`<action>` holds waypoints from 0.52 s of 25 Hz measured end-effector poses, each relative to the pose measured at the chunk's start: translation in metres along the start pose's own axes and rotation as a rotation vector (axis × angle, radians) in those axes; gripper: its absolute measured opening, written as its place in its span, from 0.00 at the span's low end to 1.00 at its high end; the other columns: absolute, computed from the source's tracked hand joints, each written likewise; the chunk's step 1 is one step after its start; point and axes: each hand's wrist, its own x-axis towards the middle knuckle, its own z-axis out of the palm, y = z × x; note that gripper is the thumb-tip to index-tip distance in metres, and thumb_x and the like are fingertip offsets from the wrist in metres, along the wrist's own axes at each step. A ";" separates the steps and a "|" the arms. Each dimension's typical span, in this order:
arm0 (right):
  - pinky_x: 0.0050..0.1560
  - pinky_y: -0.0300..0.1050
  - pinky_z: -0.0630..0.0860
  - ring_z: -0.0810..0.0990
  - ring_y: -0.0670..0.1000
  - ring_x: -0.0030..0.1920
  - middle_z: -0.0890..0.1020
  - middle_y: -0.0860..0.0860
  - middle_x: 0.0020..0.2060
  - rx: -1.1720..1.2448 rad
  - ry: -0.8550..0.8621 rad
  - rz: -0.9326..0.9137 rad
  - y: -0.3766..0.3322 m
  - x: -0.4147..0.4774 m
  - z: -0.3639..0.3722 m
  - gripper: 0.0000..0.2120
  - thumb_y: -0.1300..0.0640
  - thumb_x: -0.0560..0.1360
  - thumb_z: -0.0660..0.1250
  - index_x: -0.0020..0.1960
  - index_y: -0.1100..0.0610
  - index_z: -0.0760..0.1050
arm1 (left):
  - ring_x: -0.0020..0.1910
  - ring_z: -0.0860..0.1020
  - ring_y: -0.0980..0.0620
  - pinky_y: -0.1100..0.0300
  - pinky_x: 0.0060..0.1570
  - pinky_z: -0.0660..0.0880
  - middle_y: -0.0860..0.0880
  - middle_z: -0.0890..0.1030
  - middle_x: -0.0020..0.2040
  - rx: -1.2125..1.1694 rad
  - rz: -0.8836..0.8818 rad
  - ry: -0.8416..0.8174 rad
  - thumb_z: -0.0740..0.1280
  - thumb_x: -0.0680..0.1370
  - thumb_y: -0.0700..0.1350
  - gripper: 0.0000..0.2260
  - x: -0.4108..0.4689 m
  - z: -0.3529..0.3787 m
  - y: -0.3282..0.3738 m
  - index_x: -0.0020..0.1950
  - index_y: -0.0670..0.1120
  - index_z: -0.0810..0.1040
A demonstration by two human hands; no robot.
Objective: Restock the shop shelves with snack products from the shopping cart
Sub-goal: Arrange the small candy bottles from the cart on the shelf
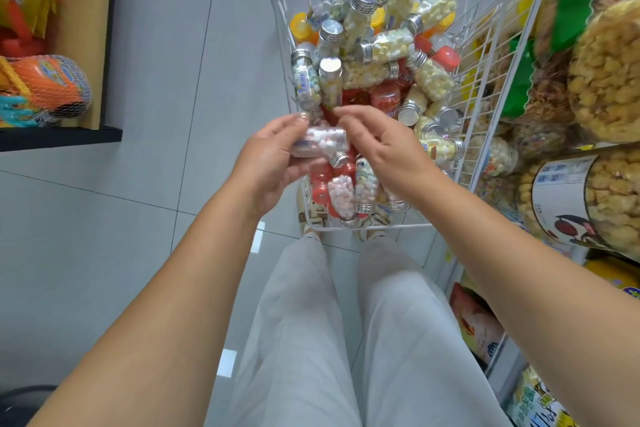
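Bare forearms reached from the near edge over the shopping cart (363, 228), where the left hand (273, 163) gripped a candy bottle (320, 142) lying crosswise — long axis left to right. Its right end met the right hand (384, 149), fingers half-curled — whether gripping, I could not tell. That hand was nearer the shelves (609, 146) at right.

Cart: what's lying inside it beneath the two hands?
Silver-capped candy bottles and red jars fill the cart. The left hand grips one pink-and-white bottle; the right hand is beside it. Whatever lies deeper in the pile is covered.
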 end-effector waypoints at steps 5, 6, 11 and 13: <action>0.55 0.53 0.72 0.73 0.57 0.57 0.80 0.52 0.49 -0.830 -0.011 0.083 0.022 0.016 0.034 0.20 0.43 0.76 0.66 0.58 0.56 0.70 | 0.43 0.84 0.49 0.59 0.44 0.82 0.43 0.82 0.45 -0.265 0.034 0.082 0.67 0.80 0.39 0.02 0.000 -0.026 0.005 0.48 0.41 0.77; 0.54 0.52 0.71 0.73 0.57 0.57 0.80 0.51 0.50 -0.920 -0.014 0.043 0.024 0.017 0.045 0.18 0.45 0.76 0.67 0.58 0.56 0.69 | 0.45 0.84 0.48 0.59 0.45 0.82 0.43 0.83 0.45 -0.297 0.015 0.078 0.67 0.80 0.39 0.03 -0.001 -0.030 0.002 0.47 0.41 0.78; 0.46 0.51 0.78 0.79 0.52 0.46 0.81 0.49 0.42 -0.194 0.145 0.118 0.001 0.011 0.017 0.08 0.50 0.77 0.65 0.54 0.51 0.75 | 0.44 0.85 0.51 0.55 0.49 0.82 0.46 0.86 0.43 -0.298 -0.034 0.112 0.64 0.81 0.54 0.13 -0.003 -0.030 -0.006 0.52 0.44 0.76; 0.39 0.44 0.79 0.81 0.48 0.39 0.81 0.49 0.38 0.176 0.055 0.172 -0.014 -0.009 -0.004 0.02 0.54 0.78 0.67 0.51 0.50 0.77 | 0.47 0.84 0.53 0.51 0.53 0.79 0.50 0.86 0.45 -0.264 -0.064 0.088 0.62 0.79 0.63 0.19 -0.002 -0.021 -0.006 0.56 0.48 0.77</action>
